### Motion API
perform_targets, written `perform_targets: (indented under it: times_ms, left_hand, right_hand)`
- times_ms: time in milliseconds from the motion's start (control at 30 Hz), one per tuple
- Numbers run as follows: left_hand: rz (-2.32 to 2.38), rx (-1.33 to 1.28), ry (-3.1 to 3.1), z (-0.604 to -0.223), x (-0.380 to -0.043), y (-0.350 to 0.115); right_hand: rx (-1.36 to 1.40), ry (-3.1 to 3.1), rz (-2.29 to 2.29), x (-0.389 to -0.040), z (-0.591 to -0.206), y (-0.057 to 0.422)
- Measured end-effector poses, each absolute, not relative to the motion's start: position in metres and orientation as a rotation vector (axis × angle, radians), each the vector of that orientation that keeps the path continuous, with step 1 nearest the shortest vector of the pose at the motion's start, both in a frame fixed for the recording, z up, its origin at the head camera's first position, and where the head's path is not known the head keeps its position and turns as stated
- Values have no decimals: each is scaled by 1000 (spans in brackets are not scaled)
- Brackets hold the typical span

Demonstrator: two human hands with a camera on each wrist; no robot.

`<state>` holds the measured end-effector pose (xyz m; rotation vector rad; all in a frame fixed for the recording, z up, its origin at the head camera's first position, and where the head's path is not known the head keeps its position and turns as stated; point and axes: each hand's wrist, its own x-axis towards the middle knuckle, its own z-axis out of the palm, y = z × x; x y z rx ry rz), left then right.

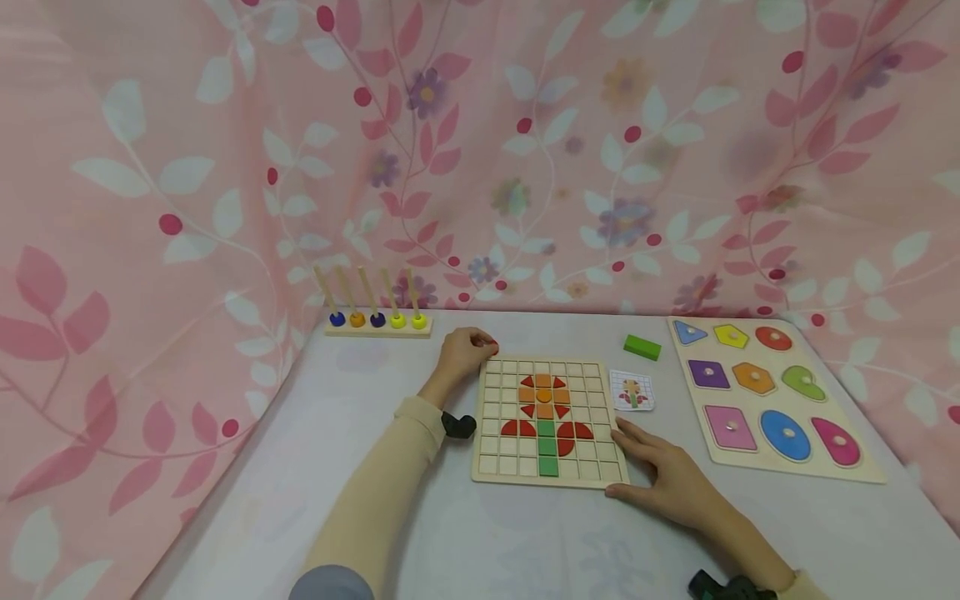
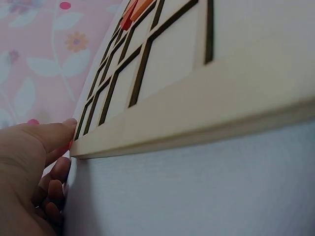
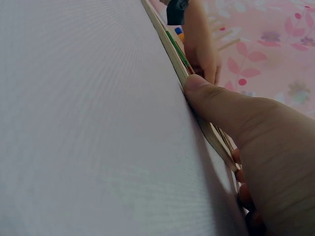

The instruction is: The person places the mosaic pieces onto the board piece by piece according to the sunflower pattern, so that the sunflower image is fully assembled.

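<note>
A wooden grid board point(image 1: 503, 465) lies flat on the table, bearing a flower of orange squares, red triangles, an orange disc, green squares and red curved leaf pieces. At its far left corner my left hand point(image 1: 461, 354) pinches a small red piece point(image 1: 492, 347) between thumb and fingers. That piece is mostly hidden by the fingertips; a red sliver shows in the left wrist view. My right hand point(image 1: 667, 479) grips the near right corner of the board, thumb point(image 3: 199, 83) on the near edge, fingers along the right side.
Right of the board lies a pattern card point(image 1: 619, 402) with a printed flower. Behind it is a green block point(image 1: 642, 347). A shape puzzle board point(image 1: 750, 458) with knobbed pieces lies at the right. A peg stand point(image 1: 378, 332) with coloured beads stands at the back left, before a floral curtain point(image 1: 495, 167).
</note>
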<state>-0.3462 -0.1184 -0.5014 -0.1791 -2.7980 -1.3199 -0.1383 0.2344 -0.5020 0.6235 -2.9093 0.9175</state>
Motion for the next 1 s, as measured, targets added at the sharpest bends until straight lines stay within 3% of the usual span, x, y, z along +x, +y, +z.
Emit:
perform_targets:
  times_ms: [400,1000]
  left_hand:
    - [-1061,-402,-2944,-496,-356,-128]
    - [-1057,-314,-2978,-496,-354,-130]
  right_hand:
    - [632,-2903,920,-138,-502,234]
    - [637,-2895,901,-137,-503,234]
